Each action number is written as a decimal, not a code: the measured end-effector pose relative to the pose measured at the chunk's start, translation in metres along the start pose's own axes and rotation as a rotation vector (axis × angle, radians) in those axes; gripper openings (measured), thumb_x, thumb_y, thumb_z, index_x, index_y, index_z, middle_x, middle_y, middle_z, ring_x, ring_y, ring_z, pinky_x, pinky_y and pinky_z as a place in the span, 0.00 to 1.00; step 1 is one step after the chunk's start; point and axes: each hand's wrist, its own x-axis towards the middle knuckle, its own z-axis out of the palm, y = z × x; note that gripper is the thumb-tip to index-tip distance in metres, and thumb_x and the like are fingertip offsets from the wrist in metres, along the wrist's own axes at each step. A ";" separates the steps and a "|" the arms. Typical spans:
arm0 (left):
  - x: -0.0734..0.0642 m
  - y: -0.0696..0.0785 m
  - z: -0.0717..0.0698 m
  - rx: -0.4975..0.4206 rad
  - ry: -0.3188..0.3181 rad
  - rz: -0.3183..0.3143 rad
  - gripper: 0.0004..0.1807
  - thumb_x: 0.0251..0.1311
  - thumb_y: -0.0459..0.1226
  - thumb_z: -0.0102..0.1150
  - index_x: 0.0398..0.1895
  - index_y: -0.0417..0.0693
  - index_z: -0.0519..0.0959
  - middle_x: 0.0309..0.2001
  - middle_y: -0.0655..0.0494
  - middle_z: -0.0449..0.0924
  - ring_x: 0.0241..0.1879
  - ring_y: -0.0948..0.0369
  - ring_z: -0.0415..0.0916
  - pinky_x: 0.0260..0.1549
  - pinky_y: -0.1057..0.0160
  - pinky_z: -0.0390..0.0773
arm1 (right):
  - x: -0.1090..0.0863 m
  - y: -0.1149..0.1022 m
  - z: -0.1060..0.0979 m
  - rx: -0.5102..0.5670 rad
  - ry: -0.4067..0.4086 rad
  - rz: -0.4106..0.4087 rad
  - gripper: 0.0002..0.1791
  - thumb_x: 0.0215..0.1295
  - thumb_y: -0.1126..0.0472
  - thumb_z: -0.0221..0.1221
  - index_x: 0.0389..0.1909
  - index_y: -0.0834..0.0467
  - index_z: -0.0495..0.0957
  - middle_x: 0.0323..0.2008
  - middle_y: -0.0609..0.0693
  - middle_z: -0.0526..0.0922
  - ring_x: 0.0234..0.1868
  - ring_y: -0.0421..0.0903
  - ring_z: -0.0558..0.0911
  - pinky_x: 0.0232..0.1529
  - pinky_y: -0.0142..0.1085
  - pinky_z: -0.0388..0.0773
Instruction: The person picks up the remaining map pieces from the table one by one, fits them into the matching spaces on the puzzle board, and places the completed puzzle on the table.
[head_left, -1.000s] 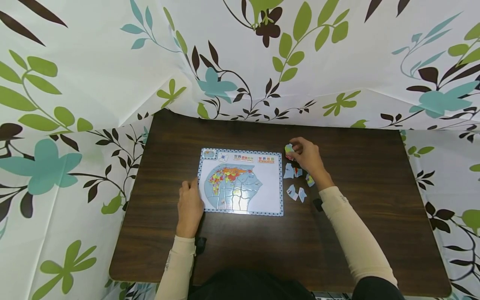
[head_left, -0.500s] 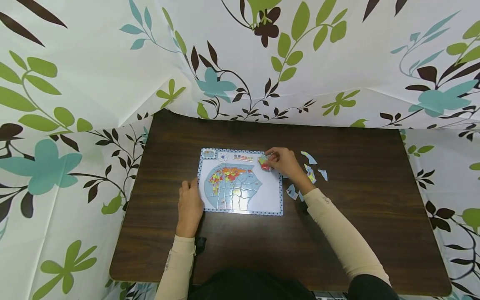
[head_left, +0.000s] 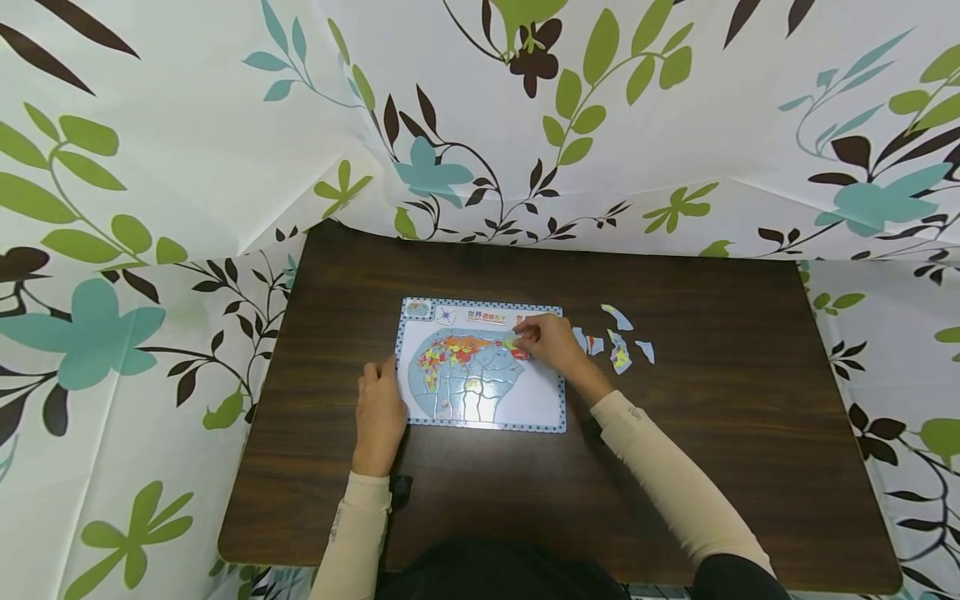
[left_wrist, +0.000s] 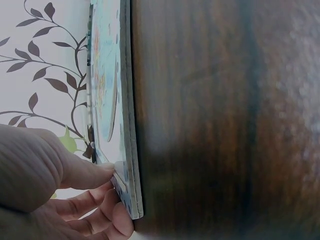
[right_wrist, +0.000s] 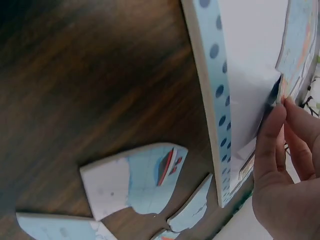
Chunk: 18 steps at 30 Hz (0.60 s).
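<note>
A white puzzle board with a dotted blue border lies on the table, a partly assembled world map on its left and middle. My right hand pinches a puzzle piece, coloured green and red, between thumb and fingertips. The piece is right at the upper right edge of the assembled map, partly covered by the fingers. At the board's left edge, my left hand grips the frame; in the left wrist view the thumb lies on the border with the fingers curled at its side.
Right of the board lie several loose pieces, among them a yellow and purple one, a curved one and a small blue one. A light blue and white piece rests close to the board's border. The dark wooden table meets a leaf-patterned cloth behind.
My right hand has carried the green and red puzzle piece leftward from among the loose pieces to the map's right edge. The left hand has stayed at the board's left edge.
</note>
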 end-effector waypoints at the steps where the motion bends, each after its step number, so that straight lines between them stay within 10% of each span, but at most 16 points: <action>1: 0.000 0.000 0.000 0.002 0.002 0.003 0.23 0.64 0.23 0.56 0.63 0.35 0.73 0.51 0.33 0.70 0.51 0.37 0.71 0.41 0.39 0.79 | -0.001 -0.001 0.001 -0.007 0.009 0.003 0.11 0.61 0.60 0.69 0.44 0.58 0.87 0.30 0.48 0.85 0.30 0.43 0.79 0.32 0.33 0.76; 18: -0.003 -0.001 -0.001 -0.003 0.025 0.021 0.22 0.62 0.23 0.58 0.61 0.32 0.74 0.50 0.32 0.71 0.48 0.38 0.72 0.39 0.41 0.80 | -0.005 -0.001 0.010 -0.099 0.083 -0.057 0.13 0.60 0.58 0.71 0.43 0.59 0.87 0.31 0.49 0.84 0.30 0.41 0.78 0.31 0.32 0.75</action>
